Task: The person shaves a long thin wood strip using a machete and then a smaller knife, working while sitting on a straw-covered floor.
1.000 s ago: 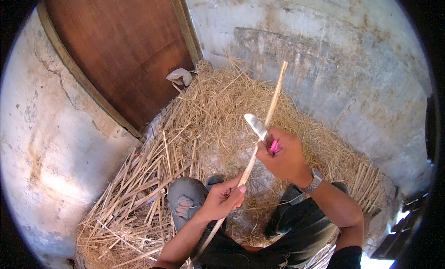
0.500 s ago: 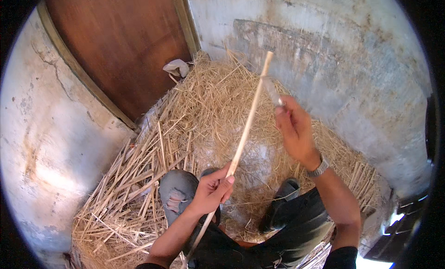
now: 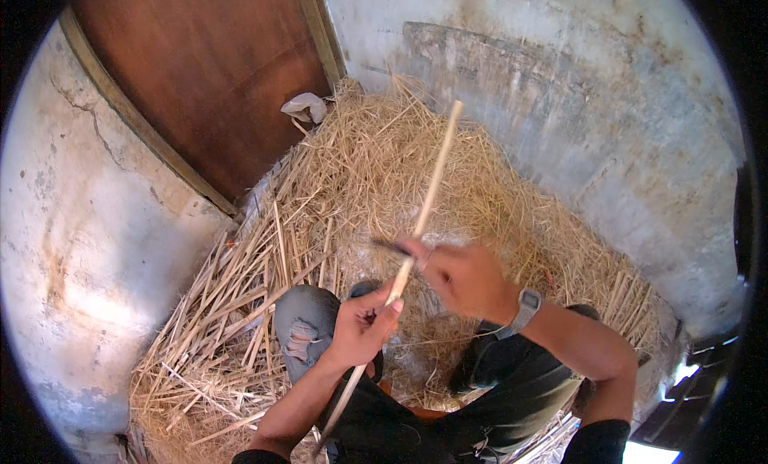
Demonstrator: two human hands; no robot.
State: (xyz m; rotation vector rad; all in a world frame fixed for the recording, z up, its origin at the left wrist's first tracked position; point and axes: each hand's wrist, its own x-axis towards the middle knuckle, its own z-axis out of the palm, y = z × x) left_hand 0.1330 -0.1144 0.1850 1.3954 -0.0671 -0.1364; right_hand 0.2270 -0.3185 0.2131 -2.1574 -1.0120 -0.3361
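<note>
A long pale wooden stick [image 3: 436,172] slants up and away from my lap, its far end over the straw. My left hand [image 3: 360,332] is closed round its lower middle, thumb on top, and the stick's lower end runs on past my wrist between my legs. Just above that grip, my right hand [image 3: 468,282] is closed on a knife, with a watch on the wrist. The dark, blurred knife blade [image 3: 390,246] sticks out to the left across the stick. The knife's handle is hidden inside my fingers.
Thin shavings [image 3: 400,144] are heaped ahead against the stained wall [image 3: 576,120]. Split sticks [image 3: 240,292] lie piled to my left. A brown door [image 3: 200,80] stands at the back left, with a whitish crumpled bag [image 3: 305,107] by its foot.
My right hand has come down and left along the stick with the knife, from near its far end to just above my left hand. The left hand keeps its grip.
</note>
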